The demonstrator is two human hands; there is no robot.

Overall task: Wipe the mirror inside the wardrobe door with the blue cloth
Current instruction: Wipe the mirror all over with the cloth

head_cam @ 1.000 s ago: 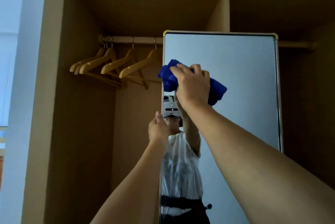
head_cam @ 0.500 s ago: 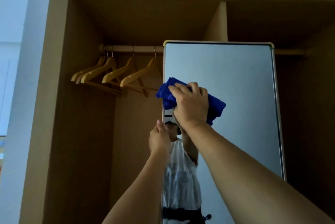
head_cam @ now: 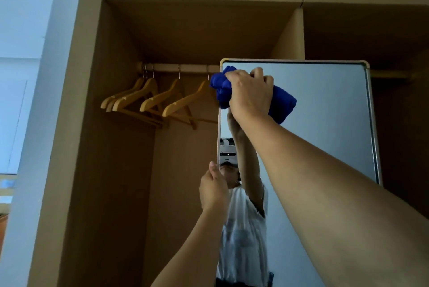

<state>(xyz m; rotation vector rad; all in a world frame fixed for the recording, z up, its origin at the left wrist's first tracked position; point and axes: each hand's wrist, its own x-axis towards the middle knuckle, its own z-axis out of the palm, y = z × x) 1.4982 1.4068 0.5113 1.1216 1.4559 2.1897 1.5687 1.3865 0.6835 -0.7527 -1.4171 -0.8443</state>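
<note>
The right hand (head_cam: pixel 250 95) is gripping the bunched blue cloth (head_cam: pixel 282 106) and pressing it against the upper left corner of the mirror (head_cam: pixel 325 119), close to the top frame. The left hand (head_cam: pixel 213 190) is pinching the mirror's left edge lower down, fingers wrapped around it. Behind, wooden hangers (head_cam: pixel 148 100) are hanging empty on the wardrobe rail (head_cam: pixel 181 68).
</note>
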